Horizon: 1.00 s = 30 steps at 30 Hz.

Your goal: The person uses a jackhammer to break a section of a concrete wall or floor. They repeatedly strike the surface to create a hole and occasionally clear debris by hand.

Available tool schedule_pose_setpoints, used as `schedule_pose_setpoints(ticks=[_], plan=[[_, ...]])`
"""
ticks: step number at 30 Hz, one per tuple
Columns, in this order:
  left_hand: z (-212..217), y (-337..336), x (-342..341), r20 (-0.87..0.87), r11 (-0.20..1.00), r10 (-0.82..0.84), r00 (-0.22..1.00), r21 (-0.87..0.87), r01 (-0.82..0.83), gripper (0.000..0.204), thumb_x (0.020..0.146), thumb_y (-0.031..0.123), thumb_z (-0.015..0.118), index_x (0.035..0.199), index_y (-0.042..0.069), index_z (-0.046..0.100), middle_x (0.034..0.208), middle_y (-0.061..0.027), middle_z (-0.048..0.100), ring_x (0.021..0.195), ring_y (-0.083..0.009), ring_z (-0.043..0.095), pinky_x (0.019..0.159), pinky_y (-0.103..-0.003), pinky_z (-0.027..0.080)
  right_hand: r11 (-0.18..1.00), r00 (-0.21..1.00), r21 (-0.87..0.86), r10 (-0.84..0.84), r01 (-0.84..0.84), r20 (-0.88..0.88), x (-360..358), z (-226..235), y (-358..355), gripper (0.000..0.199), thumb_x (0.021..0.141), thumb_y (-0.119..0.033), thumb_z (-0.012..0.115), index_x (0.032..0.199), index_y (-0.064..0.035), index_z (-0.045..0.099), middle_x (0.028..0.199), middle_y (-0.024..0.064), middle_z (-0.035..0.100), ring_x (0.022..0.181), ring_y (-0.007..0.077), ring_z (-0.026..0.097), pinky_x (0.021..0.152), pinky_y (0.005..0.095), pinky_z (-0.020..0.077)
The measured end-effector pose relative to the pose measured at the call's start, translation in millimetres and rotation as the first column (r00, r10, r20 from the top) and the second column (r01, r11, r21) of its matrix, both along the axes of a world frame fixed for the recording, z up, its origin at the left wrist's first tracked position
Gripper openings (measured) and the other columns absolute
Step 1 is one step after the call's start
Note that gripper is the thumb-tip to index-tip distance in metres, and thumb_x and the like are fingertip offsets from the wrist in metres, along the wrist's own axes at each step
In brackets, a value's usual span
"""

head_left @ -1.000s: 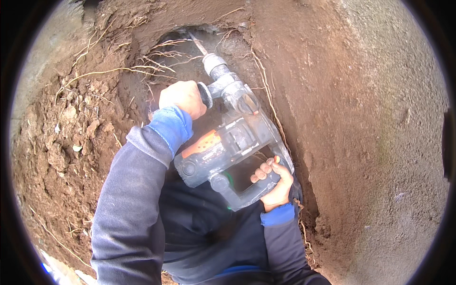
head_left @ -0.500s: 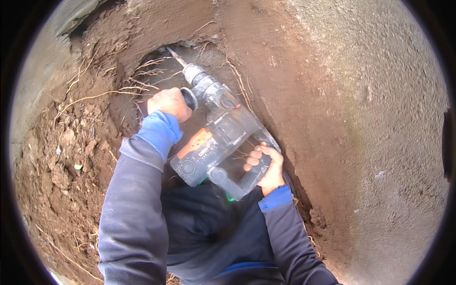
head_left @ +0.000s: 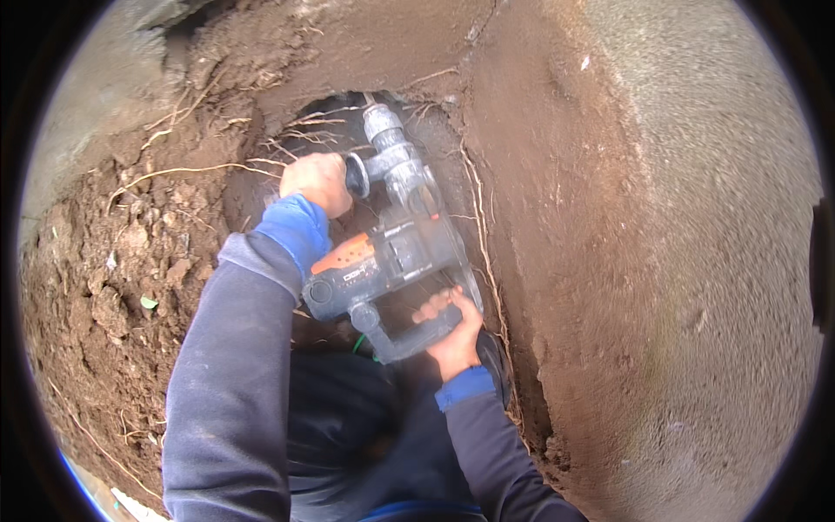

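A black and orange rotary hammer drill (head_left: 402,248), grey with dust toward its front, lies across the middle of the view. Its chuck (head_left: 383,124) points away from me into a dark hollow (head_left: 330,113) in the dirt, where most of the bit is hidden. My left hand (head_left: 317,183) is closed around the side handle by the chuck. At the rear, my right hand (head_left: 454,335) wraps round the main grip, thumb near the tool's right side. The drill's body looks slightly blurred.
Loose brown soil (head_left: 113,287) with clods is heaped at the left. Thin roots (head_left: 187,170) stick out around the hollow, and a long root (head_left: 478,217) runs along the right side of the trench. A rough concrete wall (head_left: 722,217), mud-stained low down, rises at the right.
The drill has swung to point more straight ahead. Its chuck sits nearer the hollow's far edge, and less of the bit shows. My right hand has shifted left and slightly nearer me.
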<state>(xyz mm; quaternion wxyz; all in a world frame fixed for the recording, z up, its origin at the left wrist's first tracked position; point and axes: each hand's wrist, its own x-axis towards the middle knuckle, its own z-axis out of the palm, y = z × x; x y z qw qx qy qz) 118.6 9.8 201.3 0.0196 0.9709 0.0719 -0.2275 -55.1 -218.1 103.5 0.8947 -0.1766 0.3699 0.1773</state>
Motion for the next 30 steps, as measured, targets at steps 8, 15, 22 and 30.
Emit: schedule_pose_setpoints(ticks=[8, 15, 22, 30], plan=[[18.5, -13.9, -44.9, 0.064, 0.992, -0.093, 0.994, -0.073, 0.098, 0.026, 0.074, 0.02, 0.074, 0.093, 0.002, 0.077, 0.096, -0.0221, 0.074, 0.094, -0.0348, 0.074, 0.084, -0.042, 0.059, 0.994, 0.993, -0.032, -0.098, 0.1, 0.071, -79.1, 68.0, -17.6, 0.01, 0.087, -0.019, 0.067, 0.092, -0.019, 0.058, 0.079, -0.0002, 0.052, 0.072, 0.0187, 0.053, 0.074, 0.0418, 0.0448], [35.2, -13.5, -58.1, 0.034, 0.981, -0.175, 0.984, -0.083, 0.178, 0.03, 0.073, 0.022, 0.074, 0.097, 0.003, 0.077, 0.099, -0.0204, 0.075, 0.098, -0.0344, 0.073, 0.089, -0.041, 0.058, 0.982, 0.988, -0.116, -0.144, 0.15, 0.058, -105.9, 101.0, 6.5, 0.012, 0.087, -0.022, 0.066, 0.09, -0.0154, 0.057, 0.078, 0.0013, 0.053, 0.072, 0.0214, 0.055, 0.075, 0.0431, 0.0464], [20.2, -4.2, -28.9, 0.019, 0.989, -0.03, 0.999, -0.148, 0.032, 0.03, 0.079, 0.022, 0.07, 0.102, 0.006, 0.078, 0.106, -0.0164, 0.075, 0.103, -0.0309, 0.072, 0.09, -0.04, 0.057, 0.924, 0.993, -0.368, -0.069, 0.101, 0.1, -58.4, 159.3, 31.9, 0.004, 0.09, -0.018, 0.065, 0.091, -0.018, 0.061, 0.076, -0.0003, 0.055, 0.071, 0.0194, 0.055, 0.071, 0.0409, 0.0485], [-37.5, 11.9, 9.4, -0.089, 0.808, 0.135, 0.987, -0.566, -0.162, 0.048, 0.085, 0.041, 0.065, 0.116, 0.006, 0.072, 0.12, -0.0225, 0.069, 0.117, -0.0396, 0.063, 0.096, -0.043, 0.052, 0.626, 0.908, -0.777, 0.287, 0.063, 0.305, 38.5, 223.1, 55.3, 0.022, 0.087, -0.004, 0.067, 0.108, -0.0021, 0.06, 0.074, 0.0104, 0.054, 0.062, 0.0236, 0.057, 0.057, 0.0397, 0.0521]])
